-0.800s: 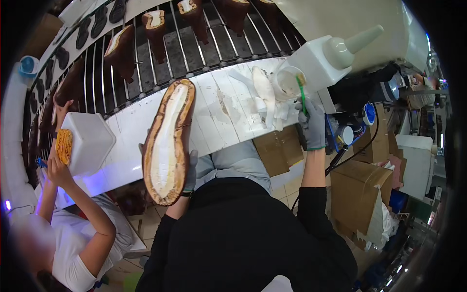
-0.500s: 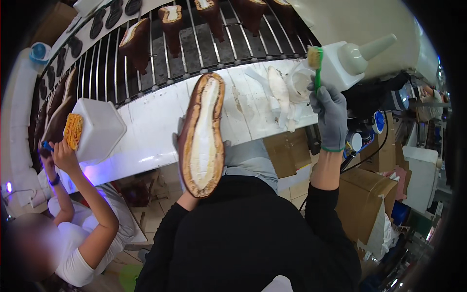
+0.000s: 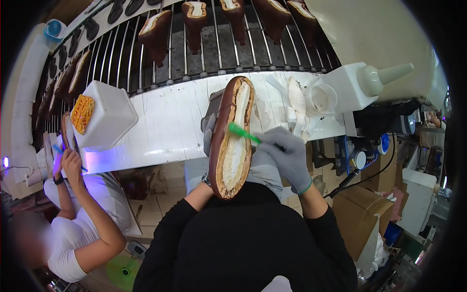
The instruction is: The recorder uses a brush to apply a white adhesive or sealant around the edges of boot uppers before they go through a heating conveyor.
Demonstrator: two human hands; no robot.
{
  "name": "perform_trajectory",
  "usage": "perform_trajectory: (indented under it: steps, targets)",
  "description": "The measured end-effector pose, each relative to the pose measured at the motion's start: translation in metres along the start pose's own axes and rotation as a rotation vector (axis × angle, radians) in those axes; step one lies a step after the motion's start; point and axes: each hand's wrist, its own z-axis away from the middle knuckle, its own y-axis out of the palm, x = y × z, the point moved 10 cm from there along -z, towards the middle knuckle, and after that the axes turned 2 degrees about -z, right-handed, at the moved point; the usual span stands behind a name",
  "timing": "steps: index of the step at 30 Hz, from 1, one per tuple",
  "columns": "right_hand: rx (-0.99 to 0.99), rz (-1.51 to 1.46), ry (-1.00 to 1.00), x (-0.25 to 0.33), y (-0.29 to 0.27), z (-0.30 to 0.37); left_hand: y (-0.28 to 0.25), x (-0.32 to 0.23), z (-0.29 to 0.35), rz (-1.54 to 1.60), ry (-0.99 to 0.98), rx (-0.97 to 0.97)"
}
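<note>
A brown leather shoe upper [image 3: 235,163] is held bottom up in front of me, its tan folded edge ringing a pale middle. Gloved in grey, my left hand [image 3: 208,136] grips it from the left and beneath; most of its fingers are hidden. My right hand [image 3: 288,153], also gloved, is closed round a small green brush [image 3: 242,132]. The brush head lies over the upper's pale sole side; its bristles are turned down, and contact is hard to make out. To the right, a round tub [image 3: 322,99] stands on the white bench [image 3: 168,114].
Beyond the bench runs a metal-bar rack [image 3: 170,53] with several brown uppers [image 3: 194,24]. A white nozzle bottle [image 3: 350,86] lies right of the tub. On the left are a white container [image 3: 109,117], a yellow-orange sponge [image 3: 82,115] and a co-worker's hands [image 3: 72,163].
My right hand has come down and left from beside the tub, bringing the brush over the upper. The upper now appears further right in view.
</note>
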Motion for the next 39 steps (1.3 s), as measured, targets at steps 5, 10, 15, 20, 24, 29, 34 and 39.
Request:
perform_trajectory:
  steps: [5, 10, 15, 20, 24, 29, 34, 39]
  targets:
    - [0.078, -0.005, -0.013, 0.013, 0.004, 0.010, -0.030, -0.014, 0.008, -0.609, 0.082, -0.591]
    - [0.127, 0.019, 0.006, 0.013, 0.007, 0.018, -0.036, -0.003, 0.005, -0.529, -0.108, -0.409]
    - [0.033, 0.043, 0.045, -0.013, -0.002, -0.002, -0.037, 0.008, 0.015, 0.205, -0.061, -0.219]
    - [-0.101, 0.098, 0.028, -0.019, -0.013, -0.016, -0.048, -0.009, 0.015, -0.067, 0.059, -0.286]
    - [0.013, 0.000, -0.071, 0.006, -0.002, 0.009, -0.046, -0.009, 0.014, -0.107, 0.046, -0.292]
    - [0.008, 0.047, -0.006, -0.004, -0.001, 0.011, -0.039, -0.001, 0.012, -0.071, -0.022, -0.220]
    - [-0.087, 0.126, 0.015, -0.035, -0.017, -0.023, -0.058, -0.027, 0.021, -0.653, 0.092, -0.500]
    - [-0.171, 0.201, 0.009, -0.059, -0.036, -0.068, -0.045, -0.003, 0.009, -0.034, -0.033, -0.276]
